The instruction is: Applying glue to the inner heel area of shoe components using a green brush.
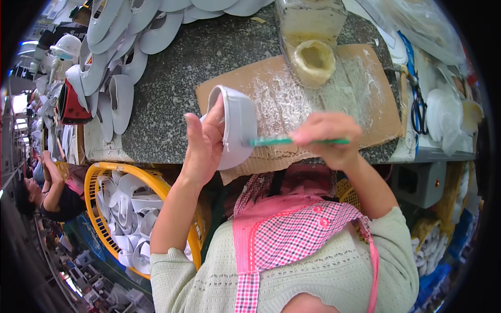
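My left hand [202,143] holds up a white shoe upper [242,117], with fingers tucked inside its opening and the thumb outside, held apart. In my right hand [331,136] is a green-handled brush [272,141], gripped in closed fingers. The brush's left end meets the upper's outer face; its bristles are too blurred to make out. Both hands are above a cardboard sheet [235,88] smeared with white, dried residue. Beyond the right hand stands a glue-crusted pot [314,63] with a round opening, at the near end of a pale, stained block-shaped container [313,23].
White shoe parts [122,99] overlap along the far left of the speckled stone worktop [156,115]. A yellow basket [93,193] full of white uppers stands by my left arm. Scissors [418,109] and plastic wrapping [428,26] lie at right. Another person [52,188] sits far left.
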Action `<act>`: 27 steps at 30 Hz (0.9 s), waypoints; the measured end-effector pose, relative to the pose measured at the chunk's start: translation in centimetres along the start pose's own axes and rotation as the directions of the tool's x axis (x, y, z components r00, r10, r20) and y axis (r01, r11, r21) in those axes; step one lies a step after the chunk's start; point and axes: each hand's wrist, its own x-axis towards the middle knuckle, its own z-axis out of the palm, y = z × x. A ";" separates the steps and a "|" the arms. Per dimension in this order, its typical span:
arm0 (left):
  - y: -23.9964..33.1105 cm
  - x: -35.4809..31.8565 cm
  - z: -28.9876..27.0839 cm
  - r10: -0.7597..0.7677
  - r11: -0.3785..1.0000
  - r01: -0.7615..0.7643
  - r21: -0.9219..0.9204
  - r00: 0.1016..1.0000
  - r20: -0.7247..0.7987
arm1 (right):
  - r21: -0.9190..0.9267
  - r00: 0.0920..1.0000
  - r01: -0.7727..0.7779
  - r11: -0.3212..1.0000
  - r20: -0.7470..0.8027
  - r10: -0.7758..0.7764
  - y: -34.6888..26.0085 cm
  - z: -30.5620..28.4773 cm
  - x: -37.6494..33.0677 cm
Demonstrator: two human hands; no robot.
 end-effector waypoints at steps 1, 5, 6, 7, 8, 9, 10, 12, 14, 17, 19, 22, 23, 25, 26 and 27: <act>0.0 -0.5 0.7 0.001 0.999 0.000 -0.052 1.000 0.024 | -0.031 0.991 -0.010 0.999 -0.136 0.005 -0.5 -0.5 0.3; 0.1 1.7 -0.8 0.080 0.982 -0.071 -0.176 0.996 0.045 | -0.189 0.974 0.219 0.957 0.092 -0.205 1.1 1.0 1.3; -0.1 1.6 -0.5 0.081 0.981 -0.073 -0.180 0.996 0.039 | -0.103 0.974 0.164 0.981 0.177 -0.144 0.4 0.8 0.6; -0.2 1.5 -0.3 0.098 0.973 -0.089 -0.213 0.995 0.033 | -0.098 0.973 0.163 0.982 0.183 -0.144 0.6 0.4 0.8; -0.4 1.3 -0.1 0.113 0.963 -0.103 -0.247 0.993 0.027 | -0.069 0.992 0.118 0.991 0.043 -0.115 1.2 -0.2 1.3; -0.4 1.3 0.0 0.107 0.963 -0.096 -0.252 0.994 0.032 | -0.043 0.992 0.070 0.997 -0.103 -0.074 1.2 -0.5 1.5; -0.3 1.4 0.1 0.098 0.975 -0.086 -0.205 0.994 0.048 | -0.027 0.946 -0.099 0.995 -0.311 0.086 0.6 0.1 2.1; -0.3 2.1 0.3 0.080 0.967 -0.070 -0.244 0.996 0.032 | -0.061 0.997 -0.017 0.998 -0.077 0.013 0.4 0.8 0.8; 0.0 3.0 0.4 0.078 0.962 -0.058 -0.267 0.995 0.064 | -0.131 0.959 0.052 0.990 0.284 -0.013 0.8 0.9 -0.5; 0.3 2.6 0.4 0.193 0.955 -0.198 0.222 0.980 0.044 | -0.042 0.995 -0.103 0.994 0.002 0.103 1.0 0.8 -1.7; 1.1 2.7 1.1 0.381 0.217 -0.280 0.935 0.906 0.183 | -0.083 0.990 -0.137 0.987 -0.030 0.135 0.4 0.2 -1.8; 1.6 0.3 0.4 0.518 0.195 -0.391 0.900 0.820 0.244 | -0.174 0.973 -0.228 0.958 -0.014 0.229 -0.1 -0.6 -1.9; 1.5 -0.3 -1.0 0.574 0.255 -0.409 0.876 0.793 0.203 | -0.182 0.979 -0.200 0.963 -0.063 0.192 -0.2 -0.7 -2.0; 0.2 -1.8 -5.3 0.641 0.114 -0.123 0.986 0.767 0.022 | -0.184 0.981 -0.178 0.967 -0.103 0.161 -0.7 0.3 -2.3; -1.0 -2.7 -7.2 0.644 0.112 -0.104 0.988 0.765 0.008 | -0.160 0.989 -0.139 0.977 -0.073 0.129 -1.0 1.7 -2.0; -2.6 -3.3 -8.7 0.505 0.305 -0.034 0.952 0.853 -0.131 | -0.143 0.994 -0.102 0.984 -0.045 0.097 -1.4 3.0 -1.6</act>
